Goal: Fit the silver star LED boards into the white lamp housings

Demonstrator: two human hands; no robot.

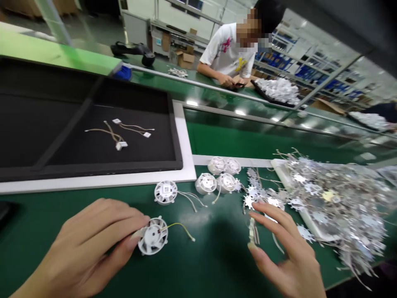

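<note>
My left hand [102, 244] pinches the rim of a round white fan housing [153, 236], which has a short yellowish wire with a small plug. Between thumb and fingertips my right hand [285, 244] grips a small white star-shaped plate [252, 231], seen edge-on, with wires hanging beside it. Just behind the left hand's piece lies another fan housing [165, 192] with a square white part at its centre and two pale leads. Several more housings [206, 183] stand grouped at the middle of the green bench.
Wired star-shaped plates [338, 203] are heaped at the right, partly on a white foam slab [282, 174]. A black tray [149, 155] at left holds a few wired pieces [120, 145]. Across the line a person in a white shirt [228, 49] works near a tray of white parts [277, 90].
</note>
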